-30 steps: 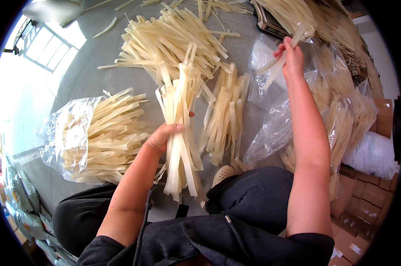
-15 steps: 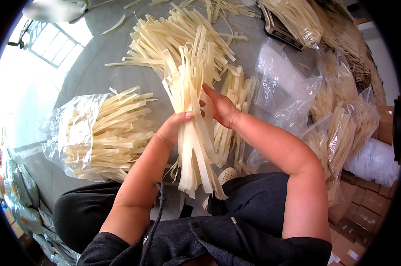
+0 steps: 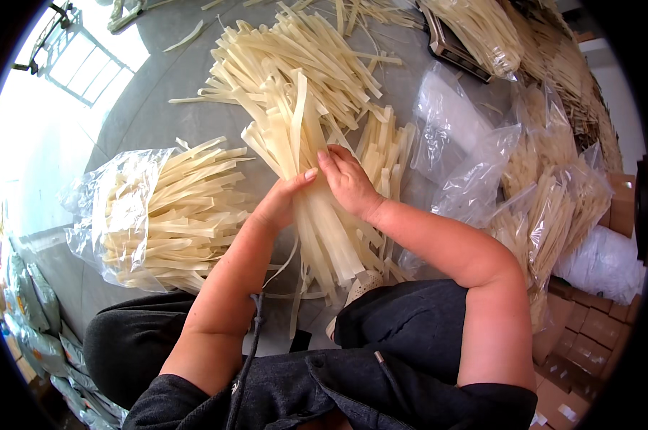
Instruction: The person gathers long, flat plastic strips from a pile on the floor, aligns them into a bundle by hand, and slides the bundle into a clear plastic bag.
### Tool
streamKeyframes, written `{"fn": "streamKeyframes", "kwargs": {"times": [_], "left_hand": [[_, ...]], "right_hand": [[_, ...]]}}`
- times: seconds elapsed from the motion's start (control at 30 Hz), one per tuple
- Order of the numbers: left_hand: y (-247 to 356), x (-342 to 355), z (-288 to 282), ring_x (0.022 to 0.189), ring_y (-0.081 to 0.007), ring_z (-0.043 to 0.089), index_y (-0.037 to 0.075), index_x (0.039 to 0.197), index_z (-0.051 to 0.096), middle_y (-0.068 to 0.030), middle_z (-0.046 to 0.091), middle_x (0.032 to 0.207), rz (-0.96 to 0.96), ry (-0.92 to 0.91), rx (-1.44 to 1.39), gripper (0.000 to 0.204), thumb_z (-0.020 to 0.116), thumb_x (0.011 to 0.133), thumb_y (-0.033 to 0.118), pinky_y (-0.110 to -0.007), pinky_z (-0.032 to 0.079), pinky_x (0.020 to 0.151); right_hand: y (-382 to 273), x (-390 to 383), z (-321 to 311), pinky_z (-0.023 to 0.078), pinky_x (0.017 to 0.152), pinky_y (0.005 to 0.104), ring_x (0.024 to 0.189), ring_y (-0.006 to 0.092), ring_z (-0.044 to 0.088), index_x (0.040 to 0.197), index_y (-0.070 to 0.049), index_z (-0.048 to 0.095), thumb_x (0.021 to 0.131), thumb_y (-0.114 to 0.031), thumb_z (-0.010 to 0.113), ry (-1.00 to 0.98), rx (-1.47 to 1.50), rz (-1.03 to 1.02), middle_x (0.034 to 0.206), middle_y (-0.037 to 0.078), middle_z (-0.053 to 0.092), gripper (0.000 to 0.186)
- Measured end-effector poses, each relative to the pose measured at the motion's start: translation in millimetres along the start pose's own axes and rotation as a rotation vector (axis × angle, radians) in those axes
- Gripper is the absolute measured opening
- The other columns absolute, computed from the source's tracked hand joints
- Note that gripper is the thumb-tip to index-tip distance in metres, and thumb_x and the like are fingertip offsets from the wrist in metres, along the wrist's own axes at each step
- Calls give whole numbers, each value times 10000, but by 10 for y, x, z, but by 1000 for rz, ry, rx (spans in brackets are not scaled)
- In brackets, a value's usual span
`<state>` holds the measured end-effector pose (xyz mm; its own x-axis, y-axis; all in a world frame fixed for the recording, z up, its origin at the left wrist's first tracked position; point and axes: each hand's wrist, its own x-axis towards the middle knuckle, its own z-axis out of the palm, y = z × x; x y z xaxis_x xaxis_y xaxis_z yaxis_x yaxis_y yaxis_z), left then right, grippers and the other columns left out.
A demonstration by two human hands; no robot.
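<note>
Between my hands is a bundle of long, flat, pale-yellow dried strips (image 3: 324, 233), noodle-like in look, its ends fanning out above and below. My left hand (image 3: 284, 199) grips it from the left, thumb across the front. From the right, my right hand (image 3: 349, 180) closes round its middle, with the fingertips partly hidden. Just beyond lies a loose pile of the same strips (image 3: 306, 54), and a smaller heap (image 3: 385, 150) sits by my right hand. Left of my arms, a clear plastic bag (image 3: 126, 208) lies on its side with strips sticking out.
Clear plastic bags (image 3: 453, 129) lie flat on the grey floor (image 3: 159, 86) to the right. Farther right are filled bags of strips (image 3: 553, 215) and stacked cardboard boxes (image 3: 596, 330). A scale-like device (image 3: 453, 50) stands at the back. Grey sacks (image 3: 33, 301) line the left.
The bundle has come down toward me and its upper end leans more to the left. My right hand has shifted lower and closed in on the strips.
</note>
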<state>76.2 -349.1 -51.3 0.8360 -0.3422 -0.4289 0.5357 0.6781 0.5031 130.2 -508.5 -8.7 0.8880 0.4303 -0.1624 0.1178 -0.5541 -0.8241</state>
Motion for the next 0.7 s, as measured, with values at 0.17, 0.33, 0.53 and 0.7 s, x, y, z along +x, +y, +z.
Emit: {"fn": "streamKeyframes", "kwargs": {"times": [0.17,0.33,0.53,0.7], "left_hand": [[42,-33,-110,953,-220,630,14,1298,490,-108,642,1042,-34,-30,128,599,721,819,291,-357,510,860],[95,-177,131,897,-230,644,39,1402,387,-131,642,995,-152,-203,129,800,766,739,277,-373,538,824],[-166,-209,460,907,-271,658,48,1433,355,-165,641,1049,-359,-414,48,869,782,698,232,-394,543,819],[-298,-161,255,935,-271,661,19,1406,390,-154,621,1143,-329,-286,-3,802,762,723,212,-398,543,846]], "right_hand": [[97,54,-128,421,979,399,1174,291,542,1232,-36,588,960,-499,508,-163,-286,-88,1247,170,574,543],[-178,490,-890,400,1009,381,1213,222,497,1354,-95,485,902,-556,576,-67,348,267,1296,86,541,652],[-11,823,-1112,451,982,371,1125,202,539,1363,-121,495,956,-504,512,87,519,238,1199,81,574,559],[6,526,-894,528,848,311,921,133,614,1214,-52,621,998,-460,453,-102,813,390,1034,66,638,492]]}}
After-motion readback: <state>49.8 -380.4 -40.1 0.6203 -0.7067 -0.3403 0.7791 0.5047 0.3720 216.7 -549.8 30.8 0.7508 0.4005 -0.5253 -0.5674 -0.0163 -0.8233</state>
